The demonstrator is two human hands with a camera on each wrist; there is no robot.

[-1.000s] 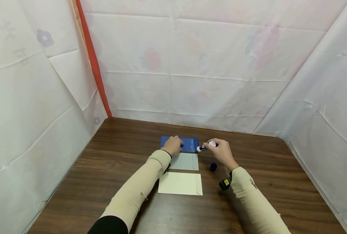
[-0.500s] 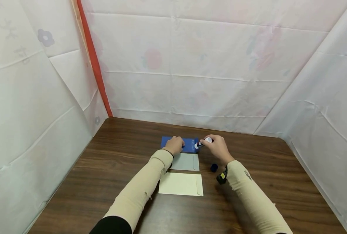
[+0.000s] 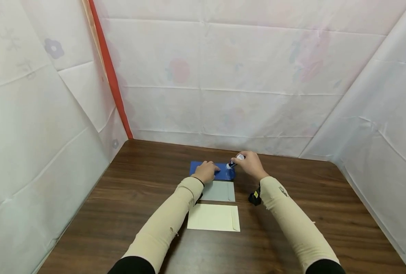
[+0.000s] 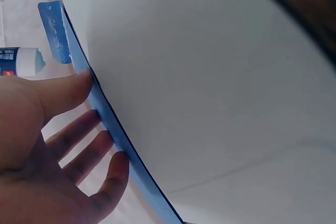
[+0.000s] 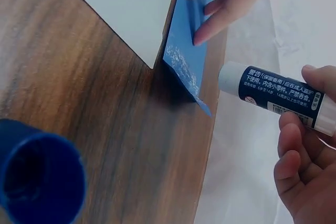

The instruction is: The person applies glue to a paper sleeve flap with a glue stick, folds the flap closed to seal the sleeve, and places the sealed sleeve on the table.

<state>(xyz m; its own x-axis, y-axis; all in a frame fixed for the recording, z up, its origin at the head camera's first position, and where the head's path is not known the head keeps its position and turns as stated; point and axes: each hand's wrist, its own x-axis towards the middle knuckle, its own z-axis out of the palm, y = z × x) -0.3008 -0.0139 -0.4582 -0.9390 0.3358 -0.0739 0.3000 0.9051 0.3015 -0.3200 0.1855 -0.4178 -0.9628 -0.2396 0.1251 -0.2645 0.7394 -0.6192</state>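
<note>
On the dark wooden table lies a blue envelope (image 3: pixel 195 166), its flap (image 5: pixel 182 66) streaked with white glue. My left hand (image 3: pixel 205 172) rests on it, fingers extended and fingertips touching its surface. My right hand (image 3: pixel 253 165) grips an uncapped glue stick (image 5: pixel 278 97), dark-labelled with a white base, between thumb and fingers. Its tip is close to the flap; in the left wrist view a small gap shows between them. A grey envelope (image 3: pixel 220 191) lies just nearer than the blue one, partly under my left wrist.
A cream envelope (image 3: pixel 213 217) lies closest to me, in line with the others. The blue glue cap (image 5: pixel 43 174) stands on the table (image 5: pixel 126 129) by my right wrist, hidden in the head view. Pale patterned sheets (image 3: pixel 203 76) enclose the table's back and sides.
My right hand has moved the glue stick away from me and slightly left, from the flap's near corner toward its far side. The left hand stays on the blue envelope, its index finger straighter.
</note>
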